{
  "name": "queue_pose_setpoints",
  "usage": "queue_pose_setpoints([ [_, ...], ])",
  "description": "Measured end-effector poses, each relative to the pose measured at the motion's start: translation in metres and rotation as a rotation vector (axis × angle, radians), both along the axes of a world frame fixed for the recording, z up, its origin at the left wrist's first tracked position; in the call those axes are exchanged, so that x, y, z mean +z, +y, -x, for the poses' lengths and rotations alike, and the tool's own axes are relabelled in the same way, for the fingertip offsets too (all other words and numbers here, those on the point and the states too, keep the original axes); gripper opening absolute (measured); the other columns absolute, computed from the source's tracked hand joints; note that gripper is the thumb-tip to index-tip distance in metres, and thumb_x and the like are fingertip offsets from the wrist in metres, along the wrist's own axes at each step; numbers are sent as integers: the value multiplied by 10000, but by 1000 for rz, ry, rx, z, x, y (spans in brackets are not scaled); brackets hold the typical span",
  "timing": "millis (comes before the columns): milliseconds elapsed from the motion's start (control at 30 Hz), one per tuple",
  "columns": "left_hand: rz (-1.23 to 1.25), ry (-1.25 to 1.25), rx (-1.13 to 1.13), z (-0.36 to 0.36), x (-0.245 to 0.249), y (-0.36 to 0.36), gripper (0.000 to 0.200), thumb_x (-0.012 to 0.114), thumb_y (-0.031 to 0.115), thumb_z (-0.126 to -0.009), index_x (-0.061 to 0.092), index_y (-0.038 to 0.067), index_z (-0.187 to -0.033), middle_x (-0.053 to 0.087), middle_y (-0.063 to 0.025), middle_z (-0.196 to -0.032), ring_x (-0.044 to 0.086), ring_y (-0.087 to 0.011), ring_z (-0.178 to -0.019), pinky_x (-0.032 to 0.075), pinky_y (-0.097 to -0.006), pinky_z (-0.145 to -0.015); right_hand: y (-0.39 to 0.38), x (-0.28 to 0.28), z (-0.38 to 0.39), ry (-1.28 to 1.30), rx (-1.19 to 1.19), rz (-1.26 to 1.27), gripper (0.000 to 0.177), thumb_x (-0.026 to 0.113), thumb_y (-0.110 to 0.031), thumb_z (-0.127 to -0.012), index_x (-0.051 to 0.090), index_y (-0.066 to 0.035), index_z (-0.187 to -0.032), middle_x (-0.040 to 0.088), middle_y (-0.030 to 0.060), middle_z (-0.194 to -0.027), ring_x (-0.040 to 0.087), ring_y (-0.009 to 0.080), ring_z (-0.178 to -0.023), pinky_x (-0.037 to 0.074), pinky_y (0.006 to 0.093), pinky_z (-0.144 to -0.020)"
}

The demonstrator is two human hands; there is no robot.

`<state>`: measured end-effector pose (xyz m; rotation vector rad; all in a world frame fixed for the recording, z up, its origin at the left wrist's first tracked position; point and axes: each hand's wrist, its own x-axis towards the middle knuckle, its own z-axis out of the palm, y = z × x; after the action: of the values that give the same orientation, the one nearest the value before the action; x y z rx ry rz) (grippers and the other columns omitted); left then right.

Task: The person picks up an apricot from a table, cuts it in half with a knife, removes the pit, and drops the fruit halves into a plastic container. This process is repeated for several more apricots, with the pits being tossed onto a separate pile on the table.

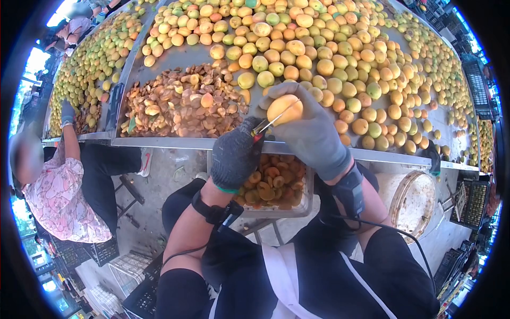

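Note:
My left hand (238,154), in a dark grey knit glove, is closed around the handle of a small knife (260,128). The knife's thin blade lies against an orange-yellow apricot (286,109). That apricot is held between the thumb and fingers of my right hand (313,133), which wears a lighter grey glove. Both hands are above the table's metal front edge (186,143). Below them, a plastic crate (304,198) holds halved apricots (271,183). A heap of brown and orange pieces (183,101) lies on the table, left of my hands.
Many whole apricots (329,53) cover the table beyond my hands. On the left sits a co-worker (69,196), with a gloved hand (67,112) at the table. A white bucket (413,204) stands at the right, and black crates (470,202) are at the far right.

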<state>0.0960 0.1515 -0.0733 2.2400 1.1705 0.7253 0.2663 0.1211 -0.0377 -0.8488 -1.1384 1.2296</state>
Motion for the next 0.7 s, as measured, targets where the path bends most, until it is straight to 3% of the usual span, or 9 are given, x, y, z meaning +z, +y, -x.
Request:
queue_pose_setpoints([
  [167, -31, 37, 21, -2, -7, 3, 215, 619, 148, -876, 592, 57, -1069, 648, -204, -787, 645, -386, -751, 508, -459, -639, 7, -6, 5, 109, -83, 78, 445, 688, 82, -754, 505, 7, -1153, 559, 101, -1134, 571, 148, -1031, 495, 274, -884],
  [267, 50, 34, 31, -2, -5, 2, 323, 644, 148, -867, 573, 43, -1165, 658, -228, -819, 652, -397, -795, 515, -455, -672, 10, -11, 3, -189, -167, -50, 457, 700, 57, -764, 494, 11, -1170, 560, 96, -1144, 571, 131, -1015, 496, 260, -868],
  [333, 10, 37, 27, -3, -5, 4, 309, 640, 148, -871, 576, 44, -1155, 658, -225, -817, 654, -394, -796, 515, -452, -671, 9, -13, 5, 128, -54, -4, 452, 693, 45, -777, 499, -4, -1182, 573, 90, -1119, 582, 139, -991, 498, 263, -863],
  [367, -33, 40, 21, -3, -5, 6, 296, 637, 147, -875, 579, 45, -1146, 659, -221, -816, 655, -390, -796, 515, -449, -671, 10, -15, 2, 128, -49, -5, 452, 693, 45, -777, 499, -4, -1182, 573, 90, -1119, 582, 139, -991, 498, 263, -863],
  [433, -29, 70, 34, -3, -12, 12, 283, 633, 146, -877, 580, 48, -1138, 661, -215, -817, 656, -388, -798, 514, -447, -671, 15, -23, -5, -260, -55, -251, 462, 653, 95, -808, 458, -33, -1207, 593, 97, -1131, 604, 166, -1050, 508, 293, -902],
  [467, -25, 99, 46, -2, -16, 13, 271, 629, 145, -879, 581, 52, -1129, 662, -209, -818, 656, -385, -800, 514, -445, -670, 19, -29, -3, -261, -51, -250, 462, 653, 95, -808, 458, -33, -1207, 593, 97, -1131, 604, 166, -1050, 508, 293, -902],
  [533, -45, 84, 78, -1, -24, 16, 252, 626, 131, -879, 584, 56, -1116, 664, -202, -813, 663, -373, -800, 516, -434, -669, 30, -38, 4, 488, 52, 206, 373, 629, -15, -891, 470, -32, -1227, 592, 81, -1138, 599, 162, -1044, 501, 287, -903],
  [633, -13, 60, 116, 3, -21, 20, 229, 617, 98, -876, 591, 63, -1101, 666, -190, -810, 675, -346, -804, 522, -412, -675, 21, -25, 13, 688, 148, 268, 301, 590, -154, -958, 500, -29, -1217, 603, 60, -1129, 599, 152, -1034, 497, 278, -903],
  [700, 48, 50, 126, 5, -24, 19, 225, 612, 79, -875, 595, 66, -1099, 666, -185, -813, 681, -331, -808, 526, -401, -681, 17, -24, 14, 655, 140, 310, 310, 573, -210, -972, 505, -36, -1219, 606, 51, -1131, 600, 141, -1024, 502, 280, -886],
])
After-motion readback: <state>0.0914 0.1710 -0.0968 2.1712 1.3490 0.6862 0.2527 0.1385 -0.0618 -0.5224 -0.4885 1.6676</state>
